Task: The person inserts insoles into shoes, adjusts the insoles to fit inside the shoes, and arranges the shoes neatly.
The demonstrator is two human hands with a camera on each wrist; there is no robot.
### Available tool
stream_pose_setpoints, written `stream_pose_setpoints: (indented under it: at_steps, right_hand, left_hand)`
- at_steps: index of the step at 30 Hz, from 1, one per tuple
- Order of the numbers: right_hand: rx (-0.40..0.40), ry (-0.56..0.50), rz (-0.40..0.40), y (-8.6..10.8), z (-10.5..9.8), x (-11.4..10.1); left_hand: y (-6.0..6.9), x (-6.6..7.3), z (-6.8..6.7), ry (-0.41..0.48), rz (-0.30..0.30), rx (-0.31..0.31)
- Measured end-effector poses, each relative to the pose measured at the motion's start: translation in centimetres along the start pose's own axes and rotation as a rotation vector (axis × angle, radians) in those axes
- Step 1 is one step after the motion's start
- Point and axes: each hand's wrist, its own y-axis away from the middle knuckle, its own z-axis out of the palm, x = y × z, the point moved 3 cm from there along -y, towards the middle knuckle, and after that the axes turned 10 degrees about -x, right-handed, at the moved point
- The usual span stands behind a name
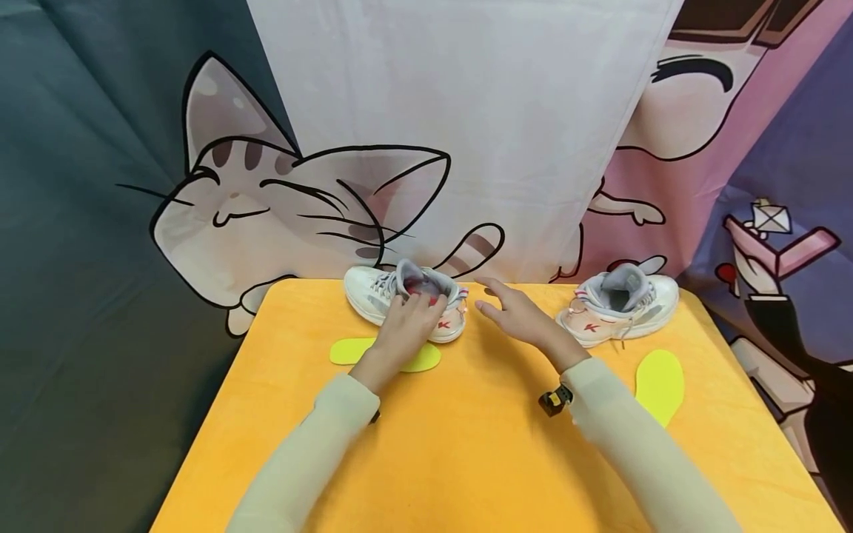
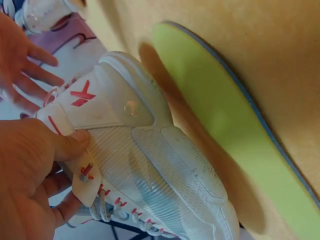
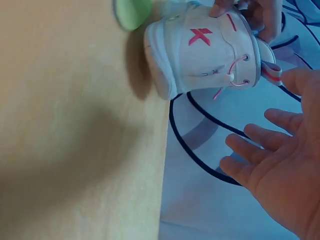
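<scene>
A white shoe (image 1: pixel 365 294) with a red mark on its heel stands at the table's back edge, toe to the left. The left hand (image 1: pixel 411 326) grips its collar, thumb on the outer side and fingers inside the opening, as the left wrist view shows with the shoe (image 2: pixel 150 155) and hand (image 2: pixel 30 175). Just right of the heel the right hand (image 1: pixel 516 314) hovers with spread fingers; in the right wrist view this hand (image 3: pixel 285 155) is beside the heel loop (image 3: pixel 271 72), holding nothing. A yellow-green insole (image 1: pixel 423 358) lies in front of the shoe, partly behind the left forearm.
A second white shoe (image 1: pixel 656 307) stands at the back right, toe to the right. Another yellow-green insole (image 1: pixel 660 381) lies in front of it, near the right sleeve. The orange tabletop (image 1: pixel 440 459) ends at a printed cloth backdrop (image 1: pixel 506 111).
</scene>
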Motion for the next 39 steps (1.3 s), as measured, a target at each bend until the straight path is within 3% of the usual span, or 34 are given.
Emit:
stream_pose_setpoints:
  at_steps: [4,12,17,27,33,39]
  right_hand:
    - [-0.027,-0.183,-0.014,-0.3,0.0,0.2]
    - [-0.178,-0.563,0.028,-0.2,0.4,1.0]
    - [-0.244,-0.637,0.050,0.4,1.3,1.2]
    - [-0.280,-0.725,0.081,2.7,3.3,2.3]
    - [-0.234,-0.792,0.089,4.8,4.5,2.4]
    - [-0.132,-0.798,0.126,6.4,5.2,1.4]
  left_hand:
    - [0.8,0.9,-0.9,-0.016,0.045,0.064]
    - [2.3,2.7,-1.9,-0.005,0.163,0.151]
    - [3.1,3.6,-2.0,-0.011,0.234,0.175]
    - [4.1,5.1,-2.1,-0.031,0.388,0.269]
    - [4.7,5.9,-1.7,-0.032,0.465,0.282]
    - [5.0,6.2,-1.8,-0.015,0.494,0.300]
